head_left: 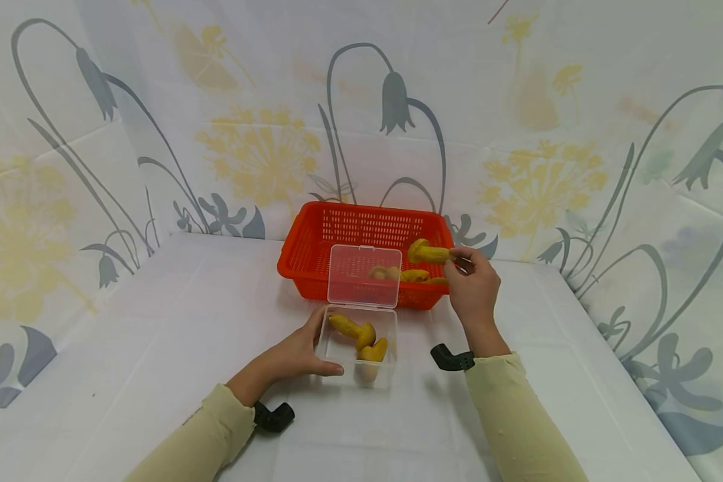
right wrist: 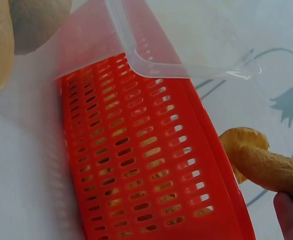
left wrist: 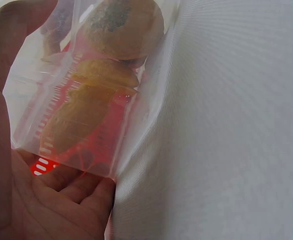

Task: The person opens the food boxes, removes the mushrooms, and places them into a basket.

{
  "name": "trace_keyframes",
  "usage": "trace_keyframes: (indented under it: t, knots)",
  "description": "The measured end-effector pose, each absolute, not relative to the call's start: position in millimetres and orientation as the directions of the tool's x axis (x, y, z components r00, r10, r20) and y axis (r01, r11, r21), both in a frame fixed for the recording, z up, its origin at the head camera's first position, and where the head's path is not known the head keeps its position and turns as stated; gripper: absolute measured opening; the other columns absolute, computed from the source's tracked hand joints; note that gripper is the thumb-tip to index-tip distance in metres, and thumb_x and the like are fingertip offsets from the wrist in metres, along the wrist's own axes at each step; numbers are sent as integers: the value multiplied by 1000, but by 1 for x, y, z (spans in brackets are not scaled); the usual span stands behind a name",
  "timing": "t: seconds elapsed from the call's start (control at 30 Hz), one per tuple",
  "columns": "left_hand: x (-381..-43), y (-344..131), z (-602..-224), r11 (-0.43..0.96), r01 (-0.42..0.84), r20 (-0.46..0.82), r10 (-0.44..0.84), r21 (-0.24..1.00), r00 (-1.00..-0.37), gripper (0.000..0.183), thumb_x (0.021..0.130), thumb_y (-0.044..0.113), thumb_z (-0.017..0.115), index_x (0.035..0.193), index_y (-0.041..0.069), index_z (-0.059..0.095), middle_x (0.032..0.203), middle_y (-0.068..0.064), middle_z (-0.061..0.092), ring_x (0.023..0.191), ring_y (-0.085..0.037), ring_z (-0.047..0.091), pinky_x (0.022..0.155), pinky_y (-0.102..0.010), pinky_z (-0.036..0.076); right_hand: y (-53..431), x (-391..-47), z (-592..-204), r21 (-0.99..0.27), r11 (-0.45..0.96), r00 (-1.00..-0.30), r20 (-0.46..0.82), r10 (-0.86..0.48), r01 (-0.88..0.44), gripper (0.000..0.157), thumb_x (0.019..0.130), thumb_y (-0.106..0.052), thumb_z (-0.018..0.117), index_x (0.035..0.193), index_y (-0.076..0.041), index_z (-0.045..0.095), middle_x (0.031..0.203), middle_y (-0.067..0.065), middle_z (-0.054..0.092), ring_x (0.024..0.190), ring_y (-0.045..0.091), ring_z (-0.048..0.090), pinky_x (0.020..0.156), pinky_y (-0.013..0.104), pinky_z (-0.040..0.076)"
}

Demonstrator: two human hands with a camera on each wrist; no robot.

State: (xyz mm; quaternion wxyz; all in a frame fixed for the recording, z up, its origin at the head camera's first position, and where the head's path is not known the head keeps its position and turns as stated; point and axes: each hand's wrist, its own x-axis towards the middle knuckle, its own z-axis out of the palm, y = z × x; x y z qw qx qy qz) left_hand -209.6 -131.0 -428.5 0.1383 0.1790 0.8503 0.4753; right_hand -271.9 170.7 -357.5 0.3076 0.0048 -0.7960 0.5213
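Extends both forearms inward over the white counter [head_left: 156, 335], in pale yellow-green sleeves [head_left: 524, 415], with a black elbow-shaped piece [head_left: 274, 418] at each wrist. Angles the left forearm up and rightward from the lower left, and sets the left hand [head_left: 298, 348] low, around the left side of a clear box [head_left: 340, 348]. Grips with a fairly wide spread, with the thumb along the near side and the other fingers toward the far left corner. Shows, in the left wrist view, bent fingers close against the plastic, with the thumb well apart from them.

Slants the right forearm up from the lower right, leaning a little leftward, and holds the right hand [head_left: 474, 281] higher and farther forward than the left. Pinches a yellow mushroom [head_left: 426, 252] by the stem end, in a narrow grip between thumb and fingers, with the cap pointing left and the stem close to level. Holds it over the right end of a red basket [head_left: 313, 288], above the loose mushrooms [head_left: 414, 275] inside.

Has two more in the box: one long-stemmed mushroom [head_left: 349, 326] with its cap toward the near right, and just beside it a second mushroom [head_left: 373, 351] by the near wall. Has the hinged lid [head_left: 364, 274] raised on the far side, in front of the basket.
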Motion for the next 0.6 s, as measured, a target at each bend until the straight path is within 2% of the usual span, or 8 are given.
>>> trace_keyframes:
  t: [0.6]
  knots:
    - [-211, -132, -429, 478, 190, -53, 449, 858, -892, 112, 68, 38, 86, 150, 36, 10, 160, -2, 20, 148, -25, 23, 118, -49, 27, 175, -276, -363, -807, 526, -844, 460, 276, -267, 19, 91, -17, 68, 106, -5, 67, 108, 11, 66, 107, 27, 68, 89, 41, 56]
